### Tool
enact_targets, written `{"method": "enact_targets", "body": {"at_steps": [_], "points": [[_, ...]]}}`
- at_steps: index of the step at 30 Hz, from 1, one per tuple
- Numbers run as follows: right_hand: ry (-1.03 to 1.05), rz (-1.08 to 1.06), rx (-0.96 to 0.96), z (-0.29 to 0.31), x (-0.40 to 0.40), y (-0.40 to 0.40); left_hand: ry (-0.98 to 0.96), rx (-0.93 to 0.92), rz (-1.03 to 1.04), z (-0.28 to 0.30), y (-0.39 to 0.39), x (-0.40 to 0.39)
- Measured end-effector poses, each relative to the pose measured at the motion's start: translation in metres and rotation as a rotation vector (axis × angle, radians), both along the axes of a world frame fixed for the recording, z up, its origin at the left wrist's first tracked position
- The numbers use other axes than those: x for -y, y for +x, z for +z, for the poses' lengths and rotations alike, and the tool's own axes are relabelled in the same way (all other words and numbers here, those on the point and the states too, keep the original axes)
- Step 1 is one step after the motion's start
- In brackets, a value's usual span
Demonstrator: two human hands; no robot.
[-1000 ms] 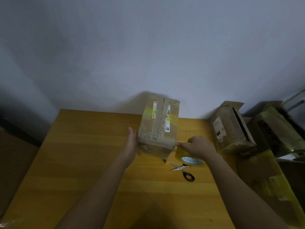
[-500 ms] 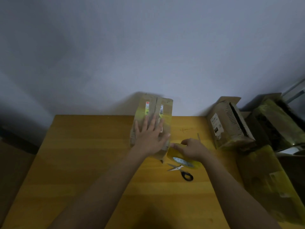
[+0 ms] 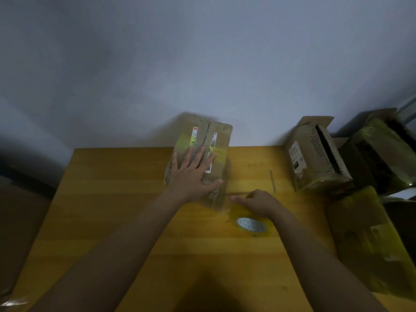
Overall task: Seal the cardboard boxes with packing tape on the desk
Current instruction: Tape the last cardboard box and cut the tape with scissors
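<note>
Your left hand [image 3: 191, 174] lay flat on top of the worn brown cardboard box with white barcode labels [image 3: 200, 161], fingers straight and spread, palm pressing it down onto the yellow wooden desk [image 3: 112, 199]. The box sat at the far middle of the desk, its long axis running away from you toward the grey wall, with the flap seam running the same way under your fingers.

Your right hand [image 3: 256, 202] was just to the right of the box's near corner, fingers curled round the roll of yellowish clear packing tape [image 3: 249, 220], which sat close to the desk beside that corner; whether it touched the wood could not be told. A thin brownish line ran from your fingertips toward the box, probably the tape's free end, though it was too faint to be sure.

So the relation that mattered was this: the seam lay ahead and to the left of your tape hand, lengthwise. You would likely have needed to carry the tape up over the near edge and along that axis, lifting your left palm out of its path.

A second open cardboard box with a white label [image 3: 315, 158] stood well apart at the right edge.
</note>
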State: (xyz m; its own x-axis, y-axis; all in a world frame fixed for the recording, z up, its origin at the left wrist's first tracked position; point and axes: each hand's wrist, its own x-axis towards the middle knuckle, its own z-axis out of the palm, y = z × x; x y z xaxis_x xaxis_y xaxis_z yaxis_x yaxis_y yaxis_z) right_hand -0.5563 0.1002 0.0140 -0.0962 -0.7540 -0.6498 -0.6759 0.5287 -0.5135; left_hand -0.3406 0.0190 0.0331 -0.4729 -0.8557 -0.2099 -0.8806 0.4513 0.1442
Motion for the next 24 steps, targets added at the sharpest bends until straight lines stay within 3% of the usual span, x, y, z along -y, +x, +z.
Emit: {"method": "enact_targets", "body": {"at_steps": [4,9,16,18,20,22,24], "points": [[-0.032,-0.146,0.26,0.012,-0.014,-0.003,0.021,-0.018,-0.016,0.001,0.006,0.011],[0.041,-0.113,0.419,0.017,-0.035,-0.014,0.053,0.009,-0.041,0.005,0.01,0.016],[-0.063,-0.126,0.428,0.016,-0.045,-0.012,-0.01,0.057,-0.063,0.014,0.013,0.015],[-0.055,-0.121,0.446,0.013,-0.049,-0.016,-0.162,0.076,-0.046,0.017,0.007,0.01],[-0.05,-0.13,0.44,0.008,-0.054,-0.021,-0.416,-0.11,-0.014,0.02,-0.004,-0.016],[-0.036,-0.133,0.458,0.007,-0.056,-0.022,-0.569,-0.477,-0.023,0.012,-0.014,-0.058],[-0.015,-0.11,0.495,0.005,-0.059,-0.023,-0.278,-0.673,0.056,0.005,-0.022,-0.105]]}}
